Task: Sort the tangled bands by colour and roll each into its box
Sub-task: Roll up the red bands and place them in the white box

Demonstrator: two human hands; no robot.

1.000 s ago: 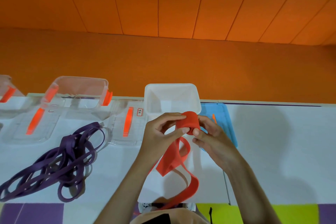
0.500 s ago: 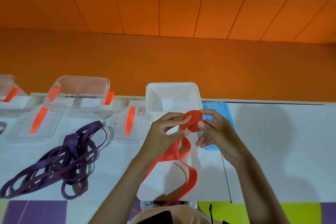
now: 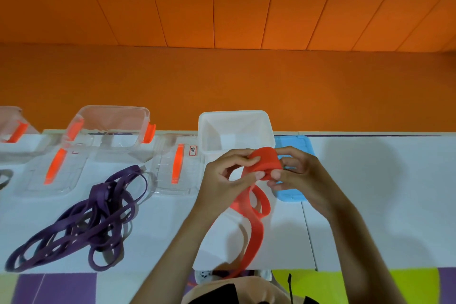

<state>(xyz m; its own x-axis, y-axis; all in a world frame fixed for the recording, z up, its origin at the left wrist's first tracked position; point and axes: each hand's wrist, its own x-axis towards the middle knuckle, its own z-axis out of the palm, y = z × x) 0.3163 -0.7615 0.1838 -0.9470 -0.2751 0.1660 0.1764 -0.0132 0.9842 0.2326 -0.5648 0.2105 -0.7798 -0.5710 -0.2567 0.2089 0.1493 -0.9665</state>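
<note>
Both hands met above the middle of the white bench, just in front of the white box that stood at the bench's far edge; between them they held the red band, its wound part a short thick roll raised off the surface. The left hand pinched the roll with thumb and forefinger on its left side, the other fingers curled beneath; the right hand closed on the roll's right side, its fingertips pressed against the rubber and its thumb over the top. The unrolled tail of the band hung from the roll in loose loops, ran down across the bench towards the near edge, and passed over that edge out of sight.

The blue lid lay flat just right of the white box, partly hidden under the right hand; a clear lid with a red handle lay just left of the box; further left, at the far edge, stood a clear box with red clips, with another clear lid in front of it; a second clear box was cut off by the left border. The purple bands lay in a tangled heap on the left part of the bench, reaching nearly to the near edge, well apart from both hands.
</note>
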